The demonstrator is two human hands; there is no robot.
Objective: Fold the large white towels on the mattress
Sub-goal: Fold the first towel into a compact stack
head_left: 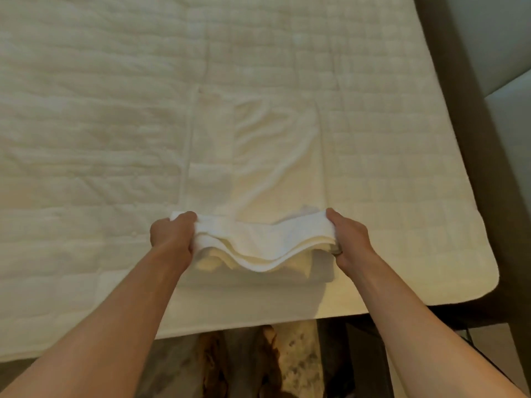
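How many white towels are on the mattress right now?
1 that I can tell: a long white towel lying on the mattress, its near end lifted by both hands. More could blend in.

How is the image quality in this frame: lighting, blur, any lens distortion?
Head view: soft, dim, warm light, no glare; a faint shadow lies under the lifted towel held by the left hand and right hand; the whole frame is slightly soft, the quilting on the mattress smeared; wide-angle bending curves the mattress edge.

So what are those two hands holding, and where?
A folded white terry towel, gripped at its two ends: left hand on the left end, right hand on the right.
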